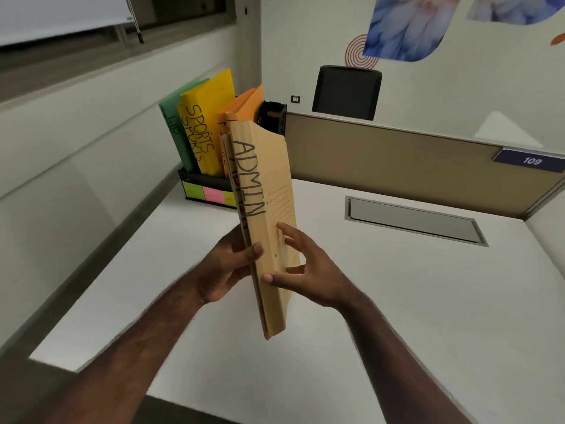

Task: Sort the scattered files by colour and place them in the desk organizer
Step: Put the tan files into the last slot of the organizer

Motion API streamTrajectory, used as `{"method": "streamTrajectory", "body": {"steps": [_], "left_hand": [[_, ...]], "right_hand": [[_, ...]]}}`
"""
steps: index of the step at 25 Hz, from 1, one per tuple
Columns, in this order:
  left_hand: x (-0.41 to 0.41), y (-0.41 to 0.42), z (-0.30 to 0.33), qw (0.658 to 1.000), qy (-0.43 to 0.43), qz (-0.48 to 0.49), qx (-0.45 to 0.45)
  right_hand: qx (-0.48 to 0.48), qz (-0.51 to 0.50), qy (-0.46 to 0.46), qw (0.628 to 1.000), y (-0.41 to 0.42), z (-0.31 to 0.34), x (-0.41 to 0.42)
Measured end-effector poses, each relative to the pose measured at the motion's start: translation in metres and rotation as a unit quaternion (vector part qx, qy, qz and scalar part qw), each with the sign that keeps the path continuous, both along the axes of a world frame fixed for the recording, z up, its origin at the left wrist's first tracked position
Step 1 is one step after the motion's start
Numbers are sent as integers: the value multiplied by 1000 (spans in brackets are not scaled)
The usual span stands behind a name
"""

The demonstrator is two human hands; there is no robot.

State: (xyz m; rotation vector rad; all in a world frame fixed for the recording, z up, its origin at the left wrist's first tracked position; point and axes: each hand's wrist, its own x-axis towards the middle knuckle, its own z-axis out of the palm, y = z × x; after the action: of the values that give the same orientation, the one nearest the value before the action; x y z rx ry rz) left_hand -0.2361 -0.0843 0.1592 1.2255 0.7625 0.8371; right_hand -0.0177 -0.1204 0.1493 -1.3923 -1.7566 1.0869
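Observation:
Two tan files marked ADMIN (266, 191) stand upright in the air above the white desk (397, 295), held together as a pair. My left hand (227, 267) grips their left side, thumb across the front edge. My right hand (301, 267) touches the front cover with spread, nearly straight fingers. Behind them the black desk organizer (198, 182) sits at the desk's far left corner. It holds green files (171, 123), yellow files marked SPORTS (204, 123) and orange files (244, 105). The top of the ADMIN files reaches the organizer's right end.
A tan partition (397, 160) with a blue 109 plate (530, 160) runs along the desk's back. A grey cable tray lid (412, 220) is set into the desk at the right. Coloured sticky notes (211, 192) line the organizer's front. A dark chair back (347, 91) shows beyond the partition.

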Motion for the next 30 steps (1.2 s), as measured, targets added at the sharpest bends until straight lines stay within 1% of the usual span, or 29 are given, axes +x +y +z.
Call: {"method": "streamTrajectory", "body": {"steps": [3,6,11,16,19,23,26,30], "left_hand": [[-8,17,6,1000,14,-13,24],[-15,41,17,998,21,-11,54],[-25,102,47,991,40,-21,122],[-32,170,71,987,44,-44,149],[-36,211,72,984,47,-45,167],[-36,262,71,983,49,-32,176],[-37,295,71,981,70,-37,179],[-35,336,69,965,101,-55,237]], "right_hand": [[9,21,14,1000,25,7,-2],[43,37,20,998,52,15,-5],[78,43,35,995,114,34,-13],[92,47,34,994,178,55,-21],[98,52,20,994,214,62,-26],[90,48,27,994,263,65,-30],[84,31,15,996,295,59,-30],[73,19,-1,997,331,55,-25]]}}
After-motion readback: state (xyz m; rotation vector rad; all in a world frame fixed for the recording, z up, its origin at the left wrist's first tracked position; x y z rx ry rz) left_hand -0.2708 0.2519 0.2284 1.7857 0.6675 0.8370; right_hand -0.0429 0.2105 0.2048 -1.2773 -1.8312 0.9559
